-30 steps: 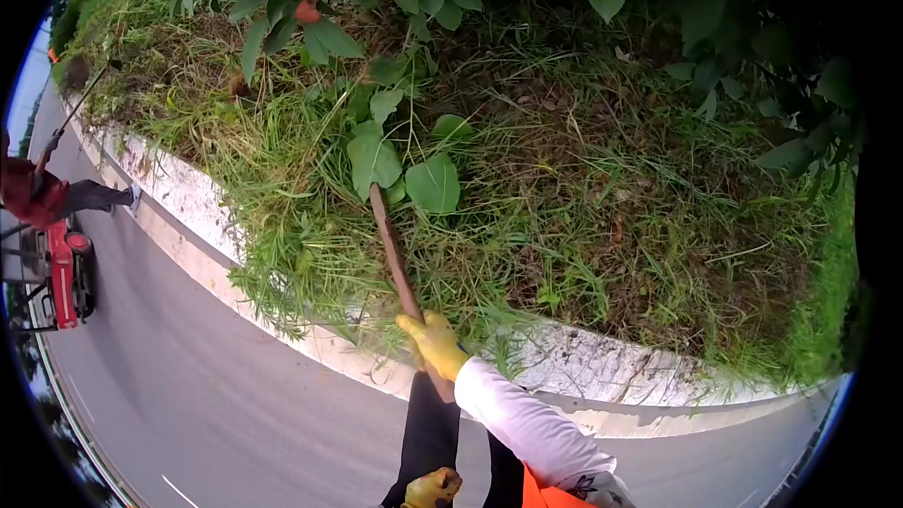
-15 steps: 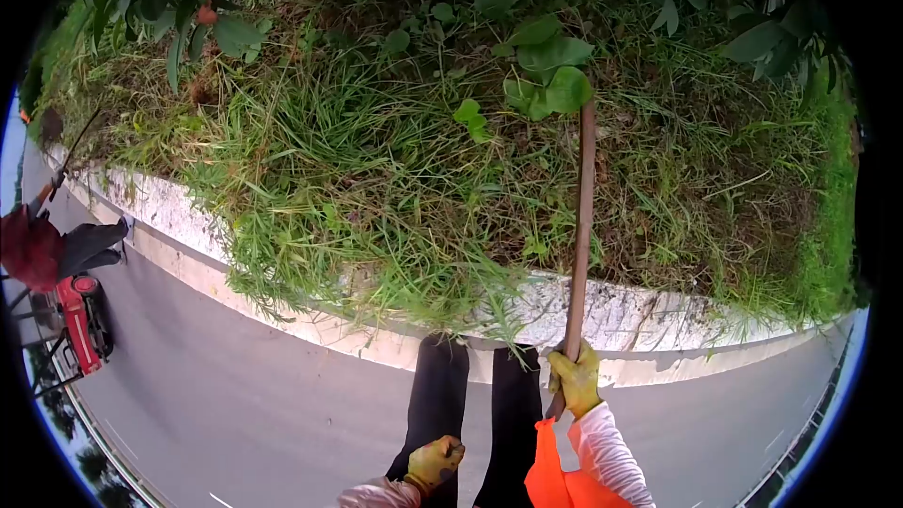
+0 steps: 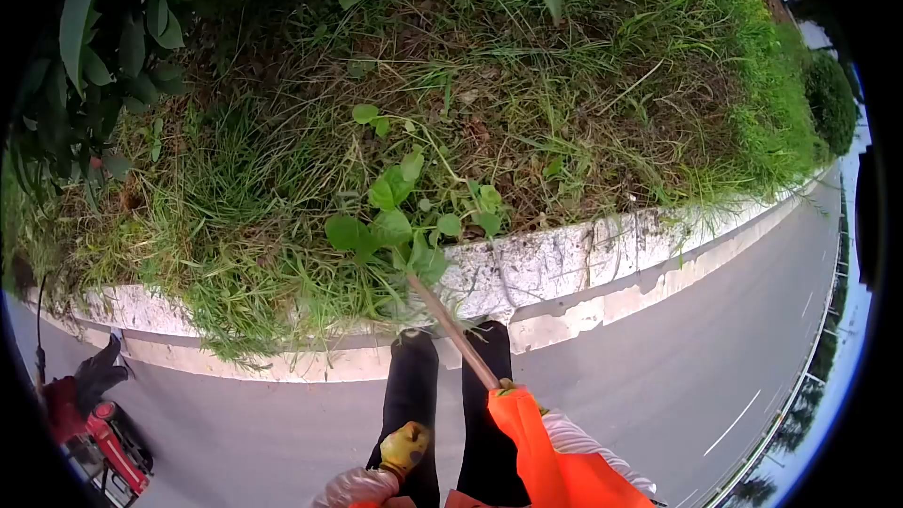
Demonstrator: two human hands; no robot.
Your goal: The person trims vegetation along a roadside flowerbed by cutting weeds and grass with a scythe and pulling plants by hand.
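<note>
A grey road [image 3: 611, 433] runs along a white-painted kerb [image 3: 555, 268], and beyond the kerb we see a grass verge [image 3: 564, 85] under overhanging leaves [image 3: 141, 47]. By the road's left end, a person in a red top [image 3: 64, 409] is beside a red machine [image 3: 118, 452].

Compared with half a second ago, our view has swung to the right, bringing in a round bush [image 3: 830, 103] past the verge's right end. The broad-leaved vine [image 3: 390, 226], then well up the verge, now lies at its kerb-side edge, some leaves overhanging the kerb. The wooden handle [image 3: 453, 331] has come back toward us and slants over the kerb; leaves hide its far end.

Our right hand [image 3: 508, 384] is now drawn in close, largely covered by the orange vest [image 3: 527, 433]. Its yellow glove shows at the handle's near end, closed around the wood, though we cannot see each finger. Our left hand [image 3: 404, 447], gloved too, is curled into a fist before the left trouser leg [image 3: 411, 376]; we cannot tell whether it encloses anything.
</note>
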